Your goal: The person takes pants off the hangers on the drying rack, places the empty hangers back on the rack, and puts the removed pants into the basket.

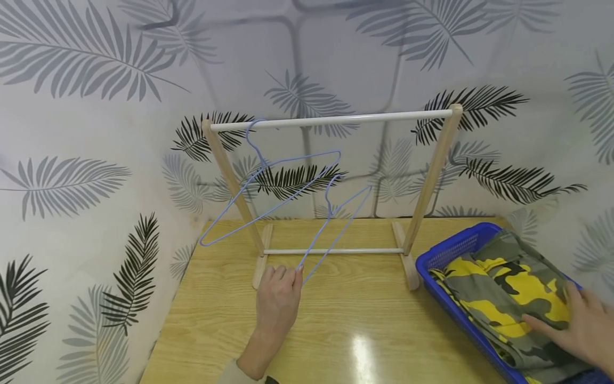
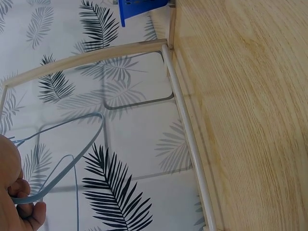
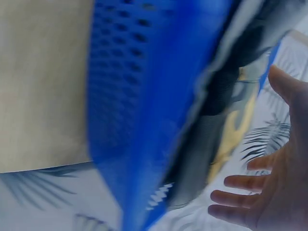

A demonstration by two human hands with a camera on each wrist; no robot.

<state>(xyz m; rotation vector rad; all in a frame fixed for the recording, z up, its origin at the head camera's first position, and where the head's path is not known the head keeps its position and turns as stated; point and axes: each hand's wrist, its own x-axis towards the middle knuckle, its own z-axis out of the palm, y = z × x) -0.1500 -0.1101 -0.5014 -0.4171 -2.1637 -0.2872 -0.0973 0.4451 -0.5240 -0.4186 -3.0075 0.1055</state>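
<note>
My left hand [image 1: 280, 298] grips a thin blue clothes hanger [image 1: 315, 240] by one end, holding it up in front of the rack with its hook pointing upward. The left wrist view shows the fingers curled round the hanger's wire [image 2: 72, 166]. At the right, my right hand [image 1: 582, 325] is spread over folded camouflage clothes [image 1: 503, 298] in yellow, green and black. These clothes fill a blue plastic basket [image 1: 443, 250]. In the right wrist view the fingers [image 3: 245, 183] are extended and apart, close beside the cloth.
A wooden rack [image 1: 431, 181] with a white top rail [image 1: 336, 120] stands at the back of the table [image 1: 345, 314]. A second blue hanger [image 1: 268, 165] hangs from the rail's left part. Behind is a wall with leaf patterns [image 1: 96, 186].
</note>
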